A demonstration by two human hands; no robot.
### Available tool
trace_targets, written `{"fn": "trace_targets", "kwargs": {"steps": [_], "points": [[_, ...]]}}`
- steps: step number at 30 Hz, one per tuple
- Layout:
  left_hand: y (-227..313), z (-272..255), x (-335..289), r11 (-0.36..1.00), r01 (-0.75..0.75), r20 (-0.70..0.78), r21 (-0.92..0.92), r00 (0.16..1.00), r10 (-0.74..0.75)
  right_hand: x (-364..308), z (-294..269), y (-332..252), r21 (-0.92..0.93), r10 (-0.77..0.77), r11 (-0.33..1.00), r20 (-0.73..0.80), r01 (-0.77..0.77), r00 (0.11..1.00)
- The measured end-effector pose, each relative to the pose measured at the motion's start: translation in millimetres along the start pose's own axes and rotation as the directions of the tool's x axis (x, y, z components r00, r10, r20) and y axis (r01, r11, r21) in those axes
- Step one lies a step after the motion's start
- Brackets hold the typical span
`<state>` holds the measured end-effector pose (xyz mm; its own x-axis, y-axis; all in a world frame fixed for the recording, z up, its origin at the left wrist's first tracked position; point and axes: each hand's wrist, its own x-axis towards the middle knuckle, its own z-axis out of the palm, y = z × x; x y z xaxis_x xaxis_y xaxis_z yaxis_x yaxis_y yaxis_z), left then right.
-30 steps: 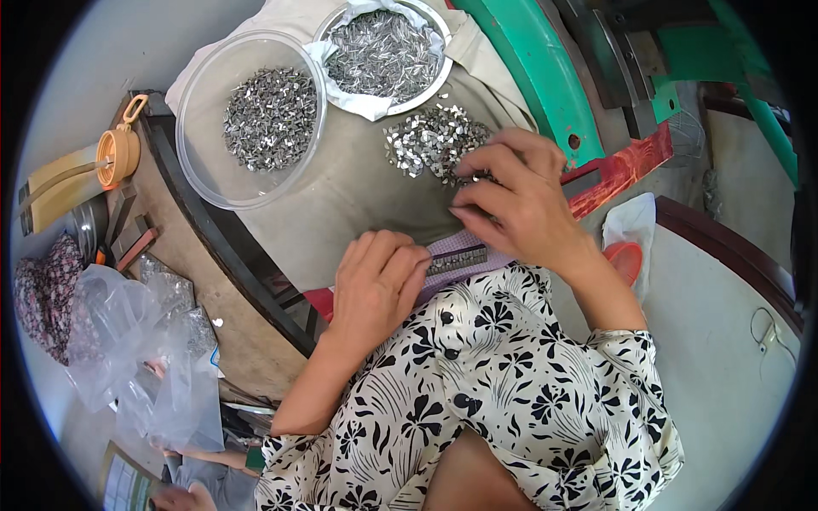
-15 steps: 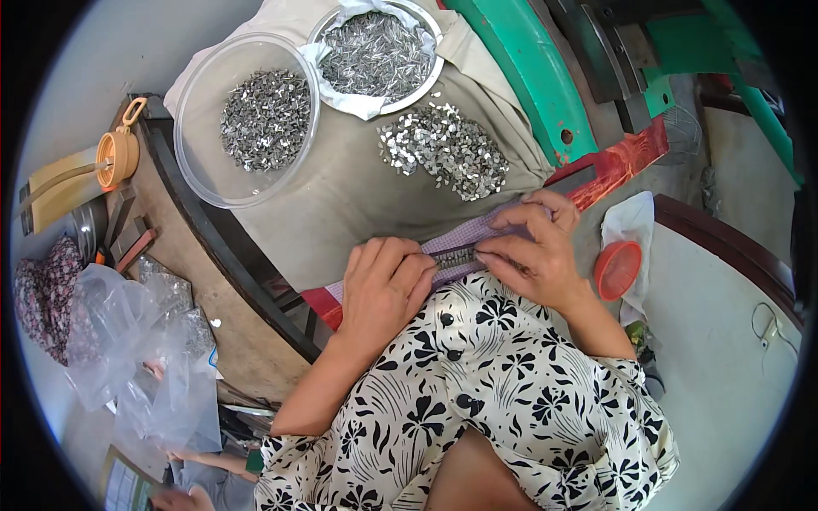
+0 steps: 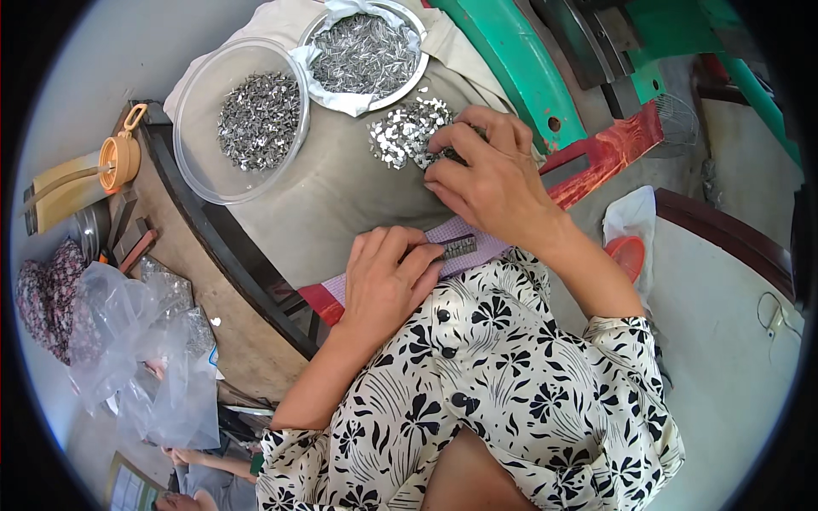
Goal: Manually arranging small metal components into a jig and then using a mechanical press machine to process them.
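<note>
My left hand (image 3: 385, 277) rests at the front of the work surface, fingers bent together at the left end of a short row of small grey metal pieces (image 3: 461, 248). That row lies on a purple checked cloth (image 3: 490, 249). Farther forward, my right hand (image 3: 490, 175) reaches over a heap of small flat shiny metal pieces (image 3: 407, 128), fingertips drawn together at its near right side. Whatever is between those fingertips is hidden. The hand covers much of the heap's right part.
Behind stand a clear plastic tub (image 3: 192, 145) of small metal pieces and a cloth-lined bowl (image 3: 423, 64) of slender metal pins. A green machine frame (image 3: 520, 72) borders the right. Clear plastic bags (image 3: 141, 358) lie left; another person (image 3: 213, 477) sits lower left.
My right hand has left the cloth and moved forward to the heap of flat pieces. The row of metal pieces is now more exposed. My left hand stays about where it was.
</note>
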<state>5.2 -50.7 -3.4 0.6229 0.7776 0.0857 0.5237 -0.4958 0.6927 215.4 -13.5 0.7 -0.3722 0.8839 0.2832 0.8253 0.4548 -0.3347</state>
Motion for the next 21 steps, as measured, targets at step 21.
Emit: {"fn": "trace_targets", "kwargs": {"steps": [21], "points": [[-7.3, 4.0, 0.1, 0.997, -0.006, -0.040, -0.080, 0.999, 0.003, -8.5, 0.3, -3.3, 0.119, 0.040, 0.992, -0.061, -0.032, 0.997]]}}
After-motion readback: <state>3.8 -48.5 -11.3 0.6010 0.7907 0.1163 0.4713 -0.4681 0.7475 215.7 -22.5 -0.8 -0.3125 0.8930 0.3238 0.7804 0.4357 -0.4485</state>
